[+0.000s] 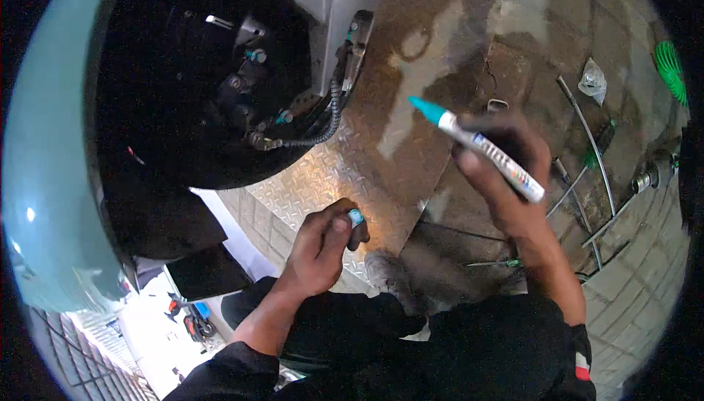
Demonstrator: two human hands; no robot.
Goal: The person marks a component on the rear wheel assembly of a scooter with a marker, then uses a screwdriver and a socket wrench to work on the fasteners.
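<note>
My right hand (pixel 513 159), slightly smeared by motion, grips a white paint marker (pixel 513 174) with a bare teal tip (pixel 427 110) angled up and left. My left hand (pixel 323 243) is lower and nearer the middle, its fingers closed round a small pale-blue round cap (pixel 356 216); only its end shows. Ahead and left, in a dark recess, are bolts with teal paint on them, such as one bolt (pixel 257 56) and a lower bolt (pixel 284 116). A black corrugated hose (pixel 335 104) curves past them beside a silver metal bracket (pixel 339 12). The marker is apart from the bolts.
A glossy teal panel (pixel 51 152) rises at the left. Tread plate (pixel 301 181) covers part of the floor. Metal rods (pixel 587 130), a screwdriver (pixel 495 263), a clear plastic bag (pixel 592 81) and a green coil (pixel 669 71) lie at the right. A dark-screened device (pixel 209 275) is at lower left.
</note>
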